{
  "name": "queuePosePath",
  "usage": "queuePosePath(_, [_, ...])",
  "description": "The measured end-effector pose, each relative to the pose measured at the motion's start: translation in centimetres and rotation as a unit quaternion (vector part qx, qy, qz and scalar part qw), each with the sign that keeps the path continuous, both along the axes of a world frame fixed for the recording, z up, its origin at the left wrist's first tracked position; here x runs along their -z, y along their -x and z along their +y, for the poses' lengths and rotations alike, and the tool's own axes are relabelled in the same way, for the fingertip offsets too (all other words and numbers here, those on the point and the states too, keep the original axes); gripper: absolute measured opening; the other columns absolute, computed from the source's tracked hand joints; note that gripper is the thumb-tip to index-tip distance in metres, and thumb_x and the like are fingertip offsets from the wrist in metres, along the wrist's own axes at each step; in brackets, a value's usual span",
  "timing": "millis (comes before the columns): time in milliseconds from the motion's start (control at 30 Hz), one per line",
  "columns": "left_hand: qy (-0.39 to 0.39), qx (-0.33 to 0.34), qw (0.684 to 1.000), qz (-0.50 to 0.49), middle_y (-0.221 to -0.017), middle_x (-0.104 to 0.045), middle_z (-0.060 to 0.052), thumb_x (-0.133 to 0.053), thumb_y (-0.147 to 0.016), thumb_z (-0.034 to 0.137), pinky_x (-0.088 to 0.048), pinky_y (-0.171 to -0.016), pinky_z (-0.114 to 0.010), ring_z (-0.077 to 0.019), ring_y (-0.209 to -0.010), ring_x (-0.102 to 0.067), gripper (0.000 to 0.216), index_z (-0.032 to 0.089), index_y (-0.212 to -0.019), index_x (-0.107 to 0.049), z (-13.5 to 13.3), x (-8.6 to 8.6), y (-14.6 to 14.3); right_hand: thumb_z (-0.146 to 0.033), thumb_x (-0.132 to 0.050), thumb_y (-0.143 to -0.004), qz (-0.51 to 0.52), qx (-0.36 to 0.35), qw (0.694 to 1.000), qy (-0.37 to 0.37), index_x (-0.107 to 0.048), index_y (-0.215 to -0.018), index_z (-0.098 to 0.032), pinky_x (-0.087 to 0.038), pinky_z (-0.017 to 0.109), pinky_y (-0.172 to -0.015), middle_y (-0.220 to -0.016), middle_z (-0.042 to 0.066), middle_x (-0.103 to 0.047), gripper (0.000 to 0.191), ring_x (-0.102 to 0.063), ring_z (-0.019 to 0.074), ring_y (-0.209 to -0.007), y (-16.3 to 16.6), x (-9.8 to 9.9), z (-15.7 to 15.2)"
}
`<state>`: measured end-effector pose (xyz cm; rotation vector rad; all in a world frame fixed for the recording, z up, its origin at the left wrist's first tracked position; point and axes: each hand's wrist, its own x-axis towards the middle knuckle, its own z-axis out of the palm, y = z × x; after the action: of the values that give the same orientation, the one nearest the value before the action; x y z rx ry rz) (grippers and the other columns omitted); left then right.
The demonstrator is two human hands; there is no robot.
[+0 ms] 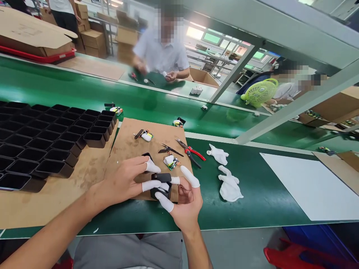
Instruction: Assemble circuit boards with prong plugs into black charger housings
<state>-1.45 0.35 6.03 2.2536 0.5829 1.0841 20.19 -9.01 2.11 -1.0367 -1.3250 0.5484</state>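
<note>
White finger cots cover several of my fingertips on both hands. A small black plastic case (157,193) sits at the front edge of the cardboard, with something white inside it. My right hand (187,201) grips the case between thumb and fingers. My left hand (123,178) reaches in from the left, its fingertips closed on the case and the white part in its opening. A flat black piece (162,177) stands at the case's far side. Just beyond lies a circuit board (171,162) with a white block. Another black part (147,154) is partly hidden behind my left fingers.
Rows of open black cases (42,144) fill the left. Red-handled pliers (193,151), black tweezers (169,149) and another circuit board (146,135) lie beyond my hands. Crumpled white gloves (230,185) lie right, before a white sheet (311,186). A co-worker (164,56) sits across the green belt (146,99).
</note>
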Motion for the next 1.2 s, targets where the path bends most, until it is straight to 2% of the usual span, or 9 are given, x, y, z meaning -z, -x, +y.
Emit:
queuePosePath(167, [0.105,-0.009,0.994,0.002,-0.11,-0.088,-0.005,-0.066,-0.113,0.027,-0.068,-0.086,-0.029,-0.0204,-0.096,-0.085,0.018,0.022,-0.125,-0.078,-0.2,0.2,-0.2,-0.027,-0.104,-0.087,-0.003,0.001,1.0,-0.01,-0.061,-0.163,-0.029,-0.077,0.041,-0.099,-0.118,0.01,-0.09,0.088,-0.091,0.0255,-0.1,-0.3,0.1,0.3])
queuePosePath(300, [0.122,-0.025,0.992,0.015,-0.115,-0.089,-0.007,-0.06,-0.114,0.028,-0.068,-0.091,-0.032,-0.0232,-0.102,-0.085,0.022,0.023,-0.128,-0.077,-0.1,0.3,-0.2,-0.022,-0.104,-0.086,0.008,0.01,1.0,-0.008,-0.061,-0.162,-0.029,-0.077,0.04,-0.1,-0.126,0.012,-0.09,0.087,-0.092,0.0268,-0.108,-0.5,0.2,0.5])
queuePosePath(367, [0.112,-0.022,0.993,0.031,-0.11,-0.086,-0.005,-0.056,-0.113,0.023,-0.066,-0.09,-0.032,-0.022,-0.099,-0.083,0.021,0.023,-0.119,-0.077,0.0,0.2,0.0,-0.017,-0.102,-0.086,0.009,0.021,1.0,-0.007,-0.063,-0.161,-0.028,-0.077,0.038,-0.099,-0.126,0.012,-0.09,0.085,-0.092,0.0268,-0.108,-0.4,0.1,0.6])
queuePosePath(500, [0.056,-0.005,0.997,0.052,-0.094,-0.076,-0.002,-0.054,-0.108,0.013,-0.057,-0.077,-0.028,-0.0175,-0.083,-0.071,0.021,0.021,-0.105,-0.074,0.0,0.1,0.1,-0.01,-0.098,-0.086,0.004,0.033,0.999,-0.032,-0.067,-0.159,-0.028,-0.078,0.042,-0.101,-0.132,0.013,-0.089,0.081,-0.092,0.0284,-0.111,0.0,0.1,0.5])
queuePosePath(600, [0.034,-0.023,0.998,0.046,-0.09,-0.07,-0.001,-0.065,-0.108,0.021,-0.053,-0.072,-0.028,-0.0163,-0.078,-0.066,0.01,0.02,-0.099,-0.07,-0.2,0.1,-0.2,-0.009,-0.099,-0.085,-0.007,0.045,0.998,-0.048,-0.067,-0.159,-0.029,-0.079,0.047,-0.101,-0.134,0.012,-0.089,0.083,-0.092,0.0307,-0.11,0.3,0.4,0.3])
queuePosePath(733, [0.022,-0.051,0.998,0.034,-0.088,-0.068,-0.001,-0.073,-0.106,0.024,-0.051,-0.072,-0.028,-0.0159,-0.078,-0.065,0.018,0.021,-0.09,-0.066,-0.4,0.2,-0.4,-0.012,-0.102,-0.085,-0.014,0.041,0.996,-0.076,-0.067,-0.157,-0.029,-0.08,0.048,-0.099,-0.13,0.01,-0.091,0.082,-0.093,0.0319,-0.11,0.5,1.1,0.2])
queuePosePath(900, [0.006,-0.047,0.999,0.012,-0.091,-0.07,-0.003,-0.066,-0.109,0.016,-0.054,-0.074,-0.029,-0.0164,-0.081,-0.066,0.018,0.021,-0.092,-0.069,-0.3,-0.2,-0.2,-0.02,-0.103,-0.088,-0.028,0.054,0.993,-0.096,-0.071,-0.151,-0.028,-0.081,0.048,-0.097,-0.13,0.01,-0.091,0.072,-0.093,0.0311,-0.108,0.5,1.4,0.4])
queuePosePath(1100, [-0.01,-0.062,0.998,0.031,-0.092,-0.07,-0.003,-0.067,-0.109,0.016,-0.059,-0.075,-0.031,-0.0177,-0.084,-0.07,0.017,0.023,-0.094,-0.069,-0.5,-1.3,-0.3,-0.019,-0.103,-0.088,-0.04,0.062,0.99,-0.119,-0.071,-0.153,-0.03,-0.08,0.047,-0.099,-0.131,0.008,-0.091,0.072,-0.093,0.0298,-0.109,0.3,1.1,0.9])
queuePosePath(1200, [-0.017,-0.064,0.997,0.038,-0.093,-0.071,-0.004,-0.067,-0.108,0.017,-0.061,-0.074,-0.033,-0.0192,-0.084,-0.071,0.015,0.024,-0.095,-0.07,-0.5,-1.4,-0.3,-0.021,-0.104,-0.087,-0.055,0.091,0.988,-0.113,-0.073,-0.151,-0.031,-0.08,0.046,-0.1,-0.127,0.006,-0.092,0.072,-0.093,0.0295,-0.109,0.2,1.1,1.0])
